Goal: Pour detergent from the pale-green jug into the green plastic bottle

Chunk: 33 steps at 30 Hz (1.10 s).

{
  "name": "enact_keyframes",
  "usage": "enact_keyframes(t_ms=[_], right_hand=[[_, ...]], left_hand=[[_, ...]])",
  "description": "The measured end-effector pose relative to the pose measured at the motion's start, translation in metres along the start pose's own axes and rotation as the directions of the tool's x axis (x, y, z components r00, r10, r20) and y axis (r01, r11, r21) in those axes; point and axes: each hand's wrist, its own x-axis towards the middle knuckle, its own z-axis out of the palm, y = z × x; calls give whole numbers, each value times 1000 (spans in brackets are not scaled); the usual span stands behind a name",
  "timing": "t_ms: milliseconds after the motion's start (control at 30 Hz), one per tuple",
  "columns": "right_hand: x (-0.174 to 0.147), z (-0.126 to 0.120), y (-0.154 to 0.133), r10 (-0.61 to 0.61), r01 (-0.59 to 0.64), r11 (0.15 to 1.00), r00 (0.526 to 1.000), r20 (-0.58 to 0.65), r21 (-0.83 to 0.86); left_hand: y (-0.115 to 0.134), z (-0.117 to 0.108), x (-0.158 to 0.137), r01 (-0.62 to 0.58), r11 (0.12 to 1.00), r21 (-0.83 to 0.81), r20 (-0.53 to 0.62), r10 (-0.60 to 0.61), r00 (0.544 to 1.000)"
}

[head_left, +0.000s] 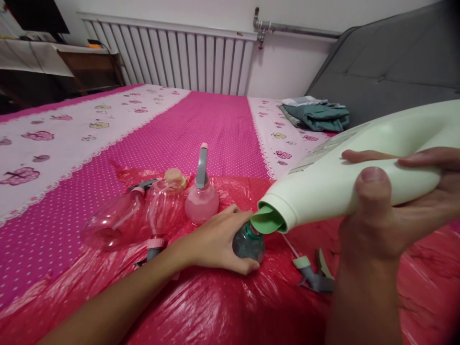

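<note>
The small green bottle (248,248) was clasped upright between the left hand's (223,239) thumb and fingers, presumably for steadiness, on protective-looking red plastic (201,309); the pale jug (345,177) was gripped by the right hand (402,220), tilted so its green spout (266,220) was aligned with the bottle's neck.

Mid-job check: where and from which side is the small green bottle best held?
I'd grip the small green bottle around its rounded body, below the narrower neck, from the left, as the left hand does, thumb on the near side. The pale bottle slants in from the right, its green spout at the neck, so that hold probably stays clearest.
</note>
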Motion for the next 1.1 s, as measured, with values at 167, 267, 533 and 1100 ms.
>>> enact_keyframes(t_ms=[167,267,533,1100], right_hand=[[1,0,-2,-19,18,1000,1000,-4,-14],[2,0,-2,-8,8,1000,1000,-12,-10],[3,-2,-1,-24,23,999,999,-23,-36],[2,-3,3,-67,66,997,997,-26,-29]], left_hand=[[1,-1,1,-1,1000,-7,0,1,1000],[2,-1,1,13,1000,-11,9,-13,1000],[1,-1,0,23,1000,-3,3,-23,1000],[-1,-1,-1,16,1000,4,13,-16,1000]])
